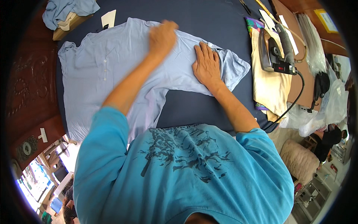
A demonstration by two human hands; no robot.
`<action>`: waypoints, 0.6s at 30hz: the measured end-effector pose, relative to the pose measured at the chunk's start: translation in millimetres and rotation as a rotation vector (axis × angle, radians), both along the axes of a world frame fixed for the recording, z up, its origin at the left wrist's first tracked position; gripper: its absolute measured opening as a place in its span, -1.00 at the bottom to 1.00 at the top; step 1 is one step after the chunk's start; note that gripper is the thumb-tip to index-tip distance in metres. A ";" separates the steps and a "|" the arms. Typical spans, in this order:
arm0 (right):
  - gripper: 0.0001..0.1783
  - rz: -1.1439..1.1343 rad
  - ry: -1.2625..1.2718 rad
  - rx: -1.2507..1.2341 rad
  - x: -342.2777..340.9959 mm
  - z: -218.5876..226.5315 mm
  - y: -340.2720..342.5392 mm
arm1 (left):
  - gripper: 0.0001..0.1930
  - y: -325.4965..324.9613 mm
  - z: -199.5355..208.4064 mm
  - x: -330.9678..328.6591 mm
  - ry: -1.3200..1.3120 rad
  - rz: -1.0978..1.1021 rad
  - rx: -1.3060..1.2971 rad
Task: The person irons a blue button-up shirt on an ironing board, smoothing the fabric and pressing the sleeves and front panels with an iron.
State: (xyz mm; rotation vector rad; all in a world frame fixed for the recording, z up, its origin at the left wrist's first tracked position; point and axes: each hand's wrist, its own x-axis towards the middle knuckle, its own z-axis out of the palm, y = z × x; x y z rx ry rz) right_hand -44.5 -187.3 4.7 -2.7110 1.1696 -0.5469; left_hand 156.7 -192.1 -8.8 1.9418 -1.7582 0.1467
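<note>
— Pressing down on that pale blue shirt (108, 71), both of them, aren't they?

— Yes. The right hand (207, 65) lies flat, fingers straight and close together, palm on the cloth near the sleeve at the desk's right edge. It grips nothing; it only weighs the fabric down.

— And the left hand (162, 37)?

— Farther up, toward the far edge of the desk (197, 18). Its fingers are curled under, knuckles up, resting on the shirt's upper edge. Whether it pinches a fold of cloth or just rubs it, I cannot tell from here.

— Where does the shirt lie?

— Spread across the middle of the desk's dark navy padded top, its row of small white buttons toward the left edge, one short sleeve fanned out under the right hand. Thin, soft cloth, lightly creased.

— What is that at the right edge?

— An iron (276, 52), metal soleplate showing, dark handle, black cord (294, 100) running off the near right corner. It sits on a folded cream cloth (270, 89), well apart from the hands.

— And the far left corner?

— A crumpled blue garment (67, 11) heaped on a wooden block, with a white card (108, 18) just beside it.
</note>
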 end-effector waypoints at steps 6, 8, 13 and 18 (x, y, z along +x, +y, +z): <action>-0.43 0.029 0.103 0.050 -26.3 -3.2 -1.9 | -0.51 38.2 0.5 -27.8 -0.095 -0.006 0.253; -0.43 0.051 0.114 0.038 -31.3 -2.3 -3.5 | -0.47 34.5 6.0 -12.9 -0.117 0.034 0.334; -0.52 0.133 -0.010 0.025 -41.0 13.5 -11.7 | -0.46 33.2 4.6 -14.6 -0.227 0.039 0.280; -0.56 -0.354 0.069 -0.322 -111.9 116.1 -101.2 | -0.45 52.7 -0.1 -44.7 -0.194 0.044 0.243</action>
